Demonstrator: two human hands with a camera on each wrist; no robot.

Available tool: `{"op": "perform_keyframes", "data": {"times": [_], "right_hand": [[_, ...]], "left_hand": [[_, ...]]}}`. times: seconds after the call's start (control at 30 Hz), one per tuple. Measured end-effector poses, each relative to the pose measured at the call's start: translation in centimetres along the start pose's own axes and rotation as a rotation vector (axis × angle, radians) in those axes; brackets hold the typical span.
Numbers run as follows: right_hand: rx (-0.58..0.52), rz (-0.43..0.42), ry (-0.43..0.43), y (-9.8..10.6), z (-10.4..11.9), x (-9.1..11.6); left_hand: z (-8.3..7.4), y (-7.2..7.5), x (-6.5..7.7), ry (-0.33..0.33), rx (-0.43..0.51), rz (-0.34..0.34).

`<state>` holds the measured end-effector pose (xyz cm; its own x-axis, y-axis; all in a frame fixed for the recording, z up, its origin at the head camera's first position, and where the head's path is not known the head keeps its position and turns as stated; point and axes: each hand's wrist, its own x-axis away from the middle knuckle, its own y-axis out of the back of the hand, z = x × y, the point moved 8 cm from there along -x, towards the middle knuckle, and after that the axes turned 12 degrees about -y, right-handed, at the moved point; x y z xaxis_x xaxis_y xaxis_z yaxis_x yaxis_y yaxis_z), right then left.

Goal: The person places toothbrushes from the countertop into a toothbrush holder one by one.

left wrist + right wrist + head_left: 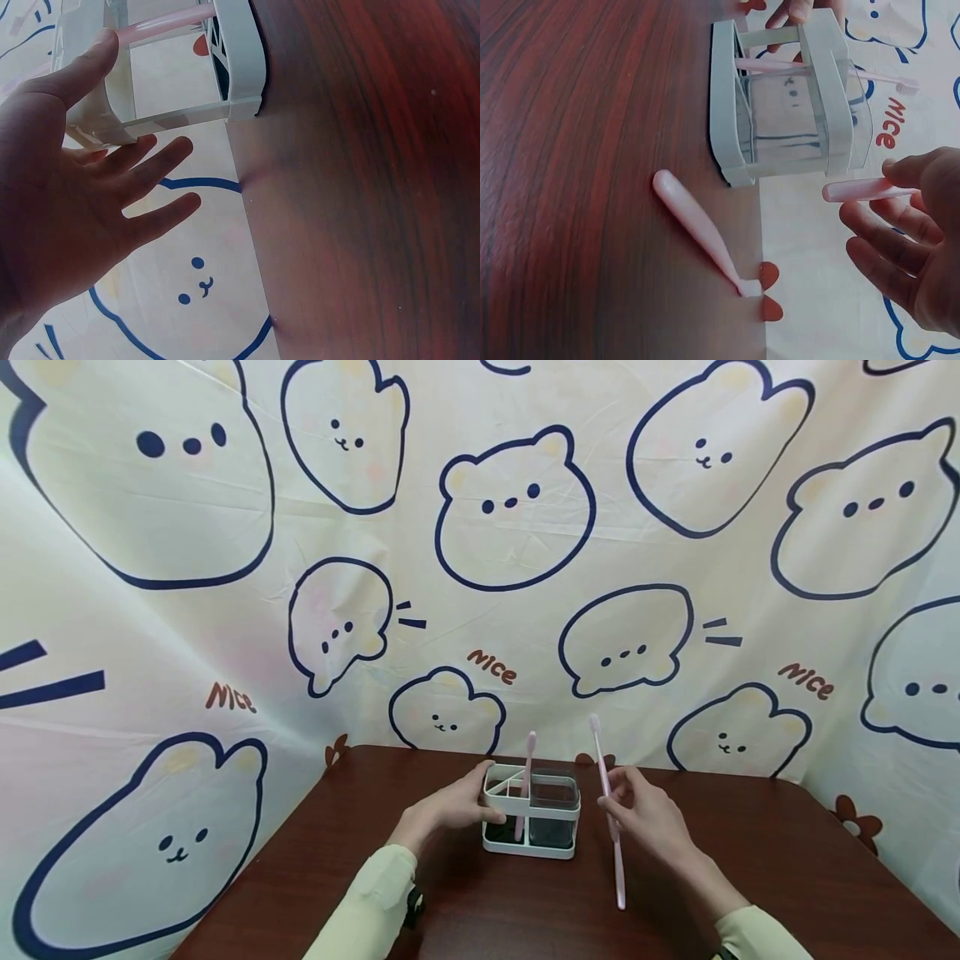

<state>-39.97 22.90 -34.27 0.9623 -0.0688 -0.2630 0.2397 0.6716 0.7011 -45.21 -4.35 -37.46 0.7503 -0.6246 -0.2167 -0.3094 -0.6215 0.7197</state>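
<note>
A white toothbrush holder (491, 846) with a clear cup (555, 791) in its right part stands on the table. One pink toothbrush (529, 752) stands upright in the holder's left part. My left hand (453, 806) grips the holder's left side, thumb in front; in the left wrist view its other fingers (161, 169) spread behind. Right of the holder, my right hand (648, 814) pinches a second pink toothbrush (862, 190) between thumb and fingers, bristle end up, its handle end above the tabletop. Below that hand, a third pink toothbrush (694, 225) lies on the table.
The brown wooden table (465, 918) ends at the back against a pale cloth (517, 635) printed with blue-outlined animal faces. Similar cloth hangs on the left and right sides.
</note>
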Motion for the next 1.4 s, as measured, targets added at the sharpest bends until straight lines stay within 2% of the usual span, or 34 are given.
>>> {"op": "perform_keyframes", "data": {"times": [0.33,0.5,0.73,1.13,1.4], "right_hand": [[-0.038,-0.08,0.104,0.2,2.7,-0.3],[-0.015,-0.113,0.122,0.0,3.9,-0.6],[-0.034,-0.116,0.123,-0.5,5.5,-0.8],[-0.087,-0.121,0.196,-1.2,7.8,-0.8],[-0.138,-0.124,0.213,-1.7,9.2,-0.8]], "left_hand": [[0.0,-0.1,-0.1,0.007,0.001,-0.004],[0.1,-0.1,-0.1,0.009,-0.001,-0.003],[0.1,-0.1,-0.1,0.02,-0.007,-0.003],[0.1,0.0,0.0,0.02,0.003,-0.008],[0.1,0.1,0.2,0.025,0.0,-0.009]]}}
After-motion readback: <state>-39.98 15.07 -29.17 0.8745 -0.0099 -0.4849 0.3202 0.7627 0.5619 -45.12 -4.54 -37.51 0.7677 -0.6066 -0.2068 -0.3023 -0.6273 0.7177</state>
